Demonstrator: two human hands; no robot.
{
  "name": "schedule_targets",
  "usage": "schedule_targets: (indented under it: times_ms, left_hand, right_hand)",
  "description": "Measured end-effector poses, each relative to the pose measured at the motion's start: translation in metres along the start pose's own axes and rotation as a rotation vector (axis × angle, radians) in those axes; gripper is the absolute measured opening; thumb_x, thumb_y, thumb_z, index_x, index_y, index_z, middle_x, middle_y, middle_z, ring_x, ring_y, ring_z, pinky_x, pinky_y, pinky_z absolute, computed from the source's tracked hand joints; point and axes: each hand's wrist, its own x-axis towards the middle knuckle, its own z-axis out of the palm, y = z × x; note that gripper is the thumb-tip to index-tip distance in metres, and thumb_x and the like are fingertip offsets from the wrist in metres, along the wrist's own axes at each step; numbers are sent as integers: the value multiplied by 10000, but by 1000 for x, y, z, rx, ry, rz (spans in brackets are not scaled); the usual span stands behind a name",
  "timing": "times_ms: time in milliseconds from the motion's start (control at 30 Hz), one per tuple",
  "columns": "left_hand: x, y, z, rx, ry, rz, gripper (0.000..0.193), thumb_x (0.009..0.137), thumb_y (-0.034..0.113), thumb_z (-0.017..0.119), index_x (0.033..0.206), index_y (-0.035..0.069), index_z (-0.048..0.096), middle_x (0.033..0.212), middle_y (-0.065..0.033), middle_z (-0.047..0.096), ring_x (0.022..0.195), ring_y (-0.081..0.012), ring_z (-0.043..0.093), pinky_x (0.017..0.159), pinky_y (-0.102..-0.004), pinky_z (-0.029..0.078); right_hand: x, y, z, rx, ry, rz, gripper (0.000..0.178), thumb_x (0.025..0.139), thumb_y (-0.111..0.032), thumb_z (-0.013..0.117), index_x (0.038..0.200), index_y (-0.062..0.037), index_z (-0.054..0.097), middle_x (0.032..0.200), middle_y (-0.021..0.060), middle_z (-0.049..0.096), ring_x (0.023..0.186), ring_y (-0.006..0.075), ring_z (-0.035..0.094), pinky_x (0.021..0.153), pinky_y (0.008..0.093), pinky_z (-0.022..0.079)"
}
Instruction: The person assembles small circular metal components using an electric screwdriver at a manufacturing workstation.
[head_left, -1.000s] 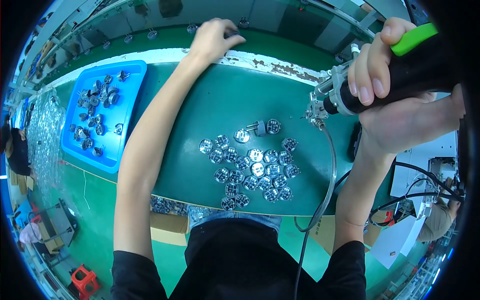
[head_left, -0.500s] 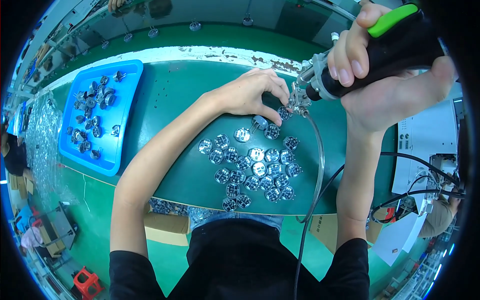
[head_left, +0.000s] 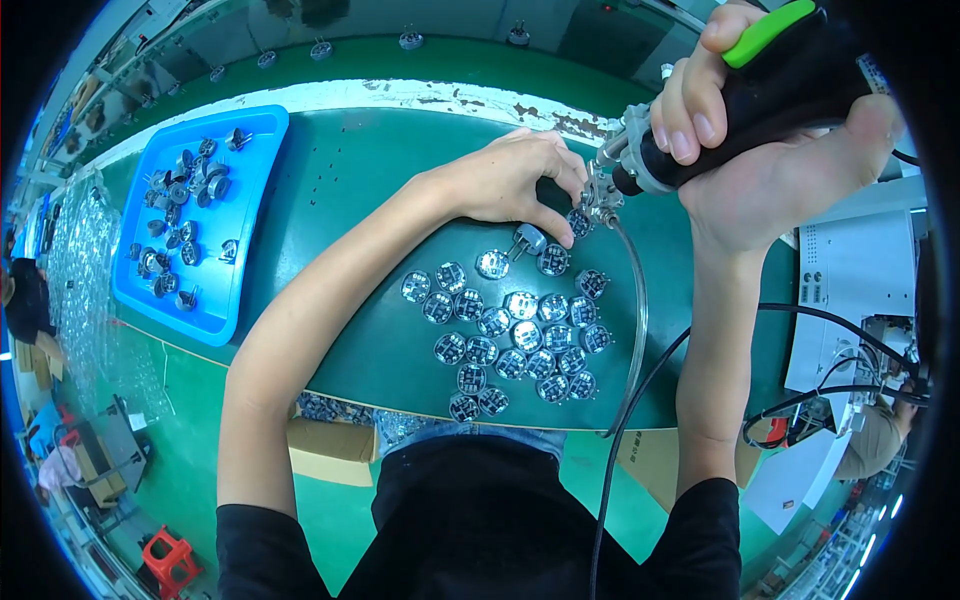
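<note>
My right hand [head_left: 765,195] is wrapped round a black and green powered screwdriver [head_left: 780,95], thumb sticking out from it. The tool's metal nose [head_left: 600,190] points left and down, and a clear hose [head_left: 640,300] hangs from it. Under the nose, my left hand [head_left: 510,180] pinches a small round metal part with a circuit board on top [head_left: 578,222] between thumb and fingers. Just below that hand, another such part [head_left: 529,238] lies tipped on its side with its pins showing. Several more round parts [head_left: 525,335] lie face up, bunched on the green tabletop [head_left: 360,270].
A blue tray [head_left: 258,200] with several loose round parts stands at the left. Single parts sit in a row on a green strip [head_left: 460,62] beyond the table's white edge. White equipment [head_left: 850,290] with black cables stands at the right. A cardboard box [head_left: 330,455] is below the front edge.
The view has shifted slightly. The parts in the far row appear farther right. Both hands keep their hold, with the tool's nose still at the pinched part.
</note>
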Motion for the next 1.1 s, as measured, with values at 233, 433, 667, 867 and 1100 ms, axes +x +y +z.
schedule_targets:
  times_ms: [233, 433, 667, 867, 1100]
  left_hand:
    - [2, 0, -1, -16, -6, -1, 458, 750, 347, 929, 1043, 23, 792, 1181, -84, 729, 1246, -277, 583, 1138, -424, 394]
    - [1, -9, 6, -10, 40, 57, 450, 748, 441, 915, 967, 68, 791, 1168, -38, 730, 1197, -268, 590, 1079, -436, 409]
    - [2, -5, 3, -9, 15, 38, 452, 751, 436, 915, 986, 69, 793, 1179, -41, 728, 1209, -269, 585, 1088, -437, 405]
    - [-1, 0, 2, -28, 34, 6, 455, 756, 347, 924, 1028, 8, 787, 1174, -80, 735, 1227, -274, 585, 1130, -420, 401]
    - [0, 1, 2, -26, 29, 12, 467, 753, 353, 925, 1017, -5, 783, 1171, -78, 739, 1217, -268, 591, 1125, -426, 406]
  right_hand:
    - [-2, 2, -3, -46, 50, 20, 971, 929, -943, 284, 830, -17, 560, 462, 17, 427, 328, 132, 417, 350, 244, 394]
    - [-4, 3, 1, -79, 87, 33, 982, 926, -951, 276, 792, -21, 560, 440, 17, 416, 307, 129, 404, 329, 240, 388]
    - [-3, -3, 4, -98, 131, 68, 979, 925, -952, 277, 781, -25, 557, 436, 14, 412, 303, 127, 401, 324, 239, 384]
    - [-3, -9, 10, -99, 170, 107, 972, 925, -952, 281, 776, -31, 552, 437, 11, 410, 304, 124, 399, 322, 237, 380]
    - [-2, -18, 13, -113, 215, 148, 965, 925, -952, 285, 770, -37, 548, 437, 8, 406, 304, 121, 397, 319, 235, 375]
